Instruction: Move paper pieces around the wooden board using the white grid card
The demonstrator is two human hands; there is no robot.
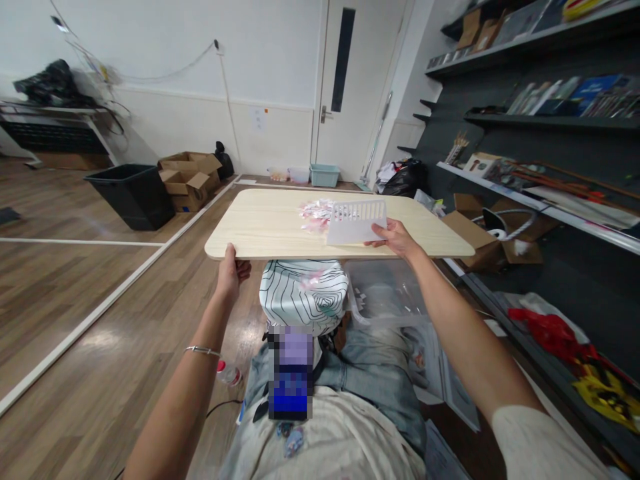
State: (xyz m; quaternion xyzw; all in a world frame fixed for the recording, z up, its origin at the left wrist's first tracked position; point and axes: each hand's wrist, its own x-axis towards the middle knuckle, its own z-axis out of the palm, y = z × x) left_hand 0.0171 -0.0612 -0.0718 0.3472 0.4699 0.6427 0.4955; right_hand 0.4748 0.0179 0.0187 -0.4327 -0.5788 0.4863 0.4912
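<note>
My left hand (233,270) grips the near left edge of a pale wooden tabletop (265,223), thumb on top and fingers curled below. My right hand (395,238) is closed on a white flat piece with a row of slots (350,231), pinched at its right side above the tabletop. Just left of and behind that piece lies a heap of small pink and white bits (315,215), partly hidden by it. Under the near edge is a stool-like seat covered in white cloth with black lines (303,297), with a few pinkish bits on top.
A clear plastic bin (387,293) stands below the tabletop at right. Grey shelves (540,123) with supplies line the right wall. To the left are a black trash bin (133,197) and cardboard boxes (187,180). A bottle with a red cap (229,373) stands on the floor.
</note>
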